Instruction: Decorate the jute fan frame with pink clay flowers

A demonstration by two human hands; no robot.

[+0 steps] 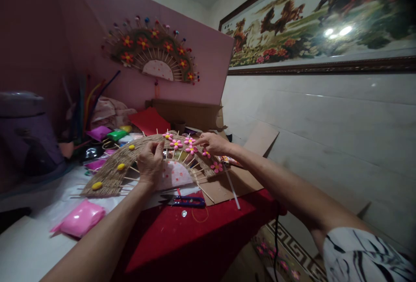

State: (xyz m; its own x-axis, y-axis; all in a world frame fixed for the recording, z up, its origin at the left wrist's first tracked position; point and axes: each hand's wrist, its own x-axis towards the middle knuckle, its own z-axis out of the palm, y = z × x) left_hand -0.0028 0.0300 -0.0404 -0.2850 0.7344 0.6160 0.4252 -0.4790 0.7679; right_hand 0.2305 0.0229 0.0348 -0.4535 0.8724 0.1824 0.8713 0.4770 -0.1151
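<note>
A fan-shaped piece of woven straw (pixel 108 173) with thin sticks rests on the table, yellow ovals (pixel 121 167) on its left part and pink flowers with yellow centres (pixel 176 144) on its right. My left hand (pixel 150 163) is closed at the fan's middle, its fingers curled; what they hold, if anything, is hidden. My right hand (pixel 212 143) reaches over the right part, index finger extended to a pink flower (pixel 190 141), the other fingers partly bent. A white dotted half-round piece (pixel 175 174) sits at the fan's inner curve.
Blue-handled snips (pixel 185 201) lie on the red cloth (pixel 182 247) beside a small clear gem (pixel 184 214). A pink clay packet (pixel 81 218) is front left, with other coloured packets behind. A finished fan (pixel 152 50) hangs on the pink board (pixel 208 52). Cardboard (pixel 240 182) lies right.
</note>
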